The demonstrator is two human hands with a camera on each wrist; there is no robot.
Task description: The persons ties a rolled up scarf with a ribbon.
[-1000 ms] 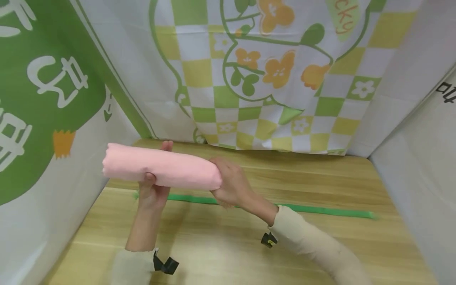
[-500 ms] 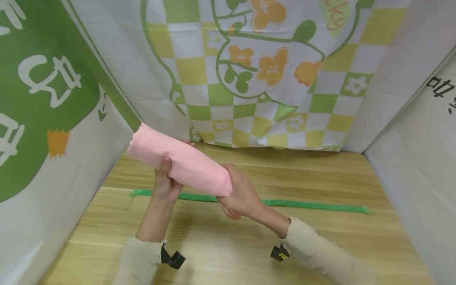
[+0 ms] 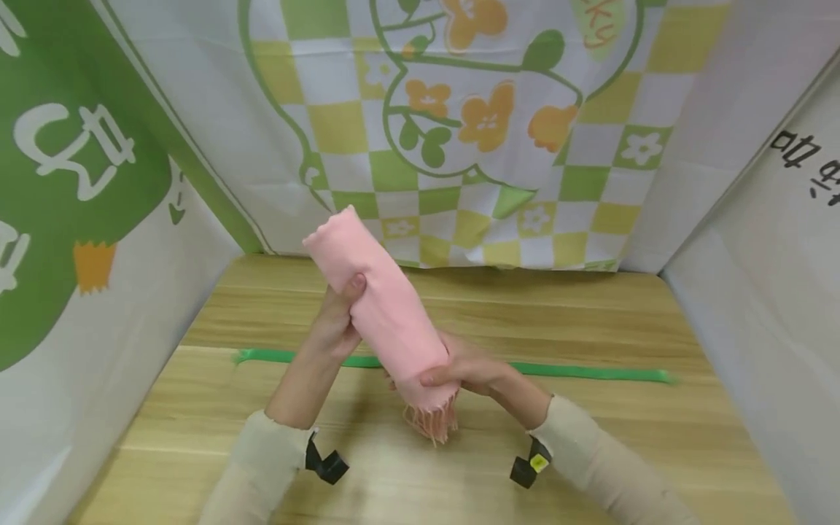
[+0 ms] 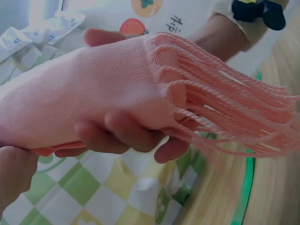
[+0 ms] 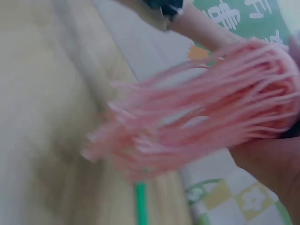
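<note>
A pink scarf (image 3: pixel 394 313) rolled into a thick cylinder is held up over the table, tilted, upper end leaning left. My left hand (image 3: pixel 336 321) grips its middle from the left, thumb pressed on the front. Around the lower end, my right hand (image 3: pixel 469 364) holds the roll with its thumb across the front. Twisted fringe (image 4: pixel 225 98) spreads from that end in the left wrist view, where fingers (image 4: pixel 131 131) curl against the cloth. Blurred fringe (image 5: pixel 201 108) hangs loose in the right wrist view. Most of the left fingers are hidden behind the roll.
A green tape strip (image 3: pixel 590 372) runs across the wooden table (image 3: pixel 590 445). Behind hangs a checked, flower-printed curtain (image 3: pixel 472 211), with printed white sheets on both sides. Small black wrist cameras (image 3: pixel 327 467) sit at both cuffs.
The scarf roll has turned from nearly level to steeply tilted, its fringed end swinging down toward me. Both hands moved right with it, and the right thumb now lies over the front.
</note>
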